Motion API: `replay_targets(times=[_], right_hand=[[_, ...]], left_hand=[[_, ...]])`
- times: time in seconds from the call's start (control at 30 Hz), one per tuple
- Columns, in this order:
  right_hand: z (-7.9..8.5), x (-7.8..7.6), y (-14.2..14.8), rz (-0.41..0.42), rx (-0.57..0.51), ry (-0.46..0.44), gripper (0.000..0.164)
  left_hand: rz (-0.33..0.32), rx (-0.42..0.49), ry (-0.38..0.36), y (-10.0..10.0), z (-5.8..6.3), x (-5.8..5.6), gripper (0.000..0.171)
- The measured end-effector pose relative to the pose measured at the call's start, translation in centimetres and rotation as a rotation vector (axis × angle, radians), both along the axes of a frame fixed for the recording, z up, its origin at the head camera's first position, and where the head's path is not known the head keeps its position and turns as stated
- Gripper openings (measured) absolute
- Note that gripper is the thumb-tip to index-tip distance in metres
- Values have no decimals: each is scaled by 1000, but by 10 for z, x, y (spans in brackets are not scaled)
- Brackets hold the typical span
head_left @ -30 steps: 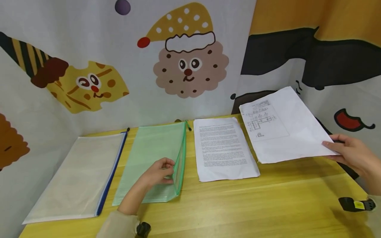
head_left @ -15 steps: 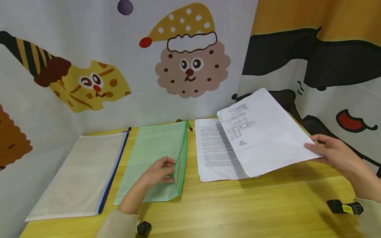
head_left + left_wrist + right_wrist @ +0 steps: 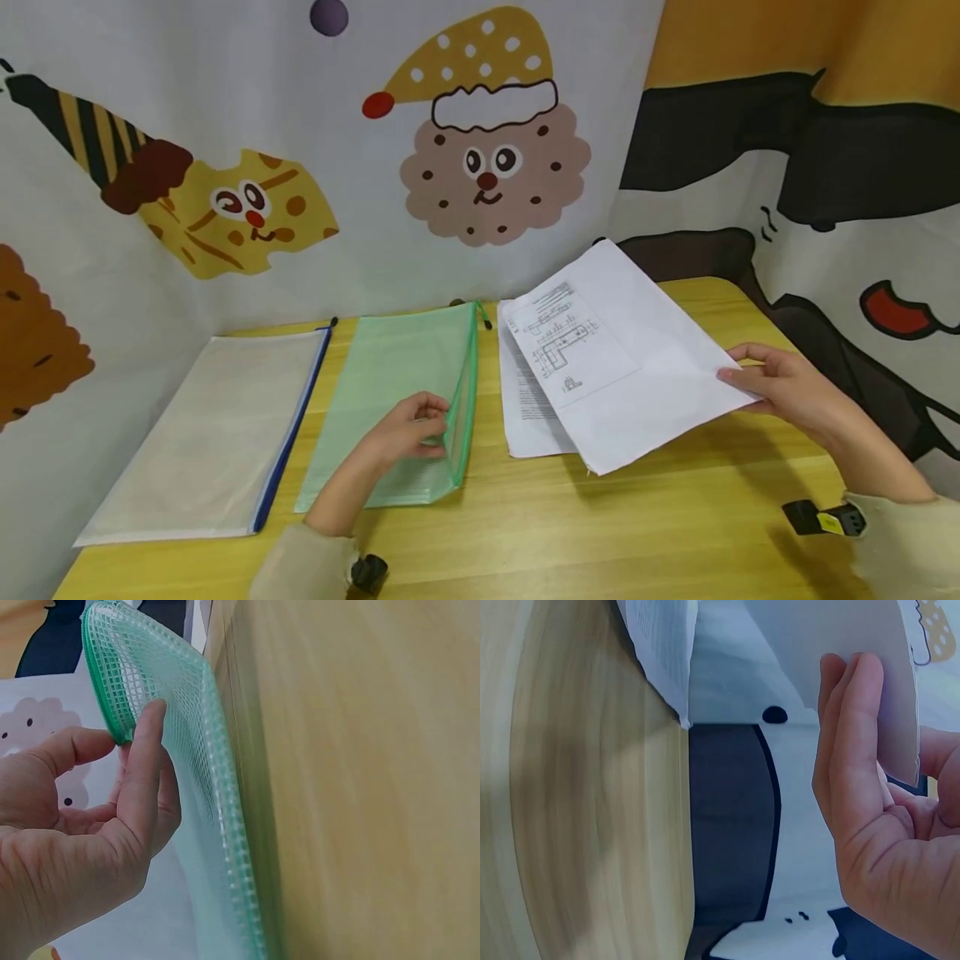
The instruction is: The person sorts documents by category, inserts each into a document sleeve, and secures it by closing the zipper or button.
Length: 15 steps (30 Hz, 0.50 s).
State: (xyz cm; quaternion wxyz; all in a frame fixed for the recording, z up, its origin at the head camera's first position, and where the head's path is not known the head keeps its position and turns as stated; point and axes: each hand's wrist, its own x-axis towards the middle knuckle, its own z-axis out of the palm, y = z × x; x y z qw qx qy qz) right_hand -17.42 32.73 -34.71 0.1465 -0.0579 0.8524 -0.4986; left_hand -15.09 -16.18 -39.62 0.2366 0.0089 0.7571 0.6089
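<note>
My left hand (image 3: 411, 432) pinches the upper edge of the opening of a green mesh zipper pouch (image 3: 397, 358), thumb outside and fingers within the mouth in the left wrist view. The pouch lies on the table with its right side gaping. With thumb on top and fingers beneath, my right hand (image 3: 783, 387) grips the right corner of a sheaf of white paper (image 3: 645, 367) printed with a line drawing. The sheaf is tilted above the table and overlaps a stack of text-printed pages (image 3: 525, 408), hiding most of it. Its left edge is a short way from the pouch mouth.
A whitish pouch with a blue zipper (image 3: 202, 442) lies at the left of the yellow wood-grain table (image 3: 570, 542). A cartoon-printed curtain (image 3: 360, 208) hangs along the back and sides of the table. A black strap device (image 3: 825, 518) is on the right wrist.
My right hand has carried the drawing sheaf leftward and slightly lower, from beside the text pages to over them. The left hand keeps its pinch on the green pouch.
</note>
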Motion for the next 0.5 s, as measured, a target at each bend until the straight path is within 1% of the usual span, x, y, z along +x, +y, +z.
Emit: replay_targets(times=[0.13, 0.5], right_hand=[[-2, 0, -8, 32, -32, 1, 25], [-2, -4, -36, 108, -58, -30, 37]], left_hand=[[-5, 7, 7, 2, 1, 0, 33], [21, 21, 7, 5, 3, -1, 32]])
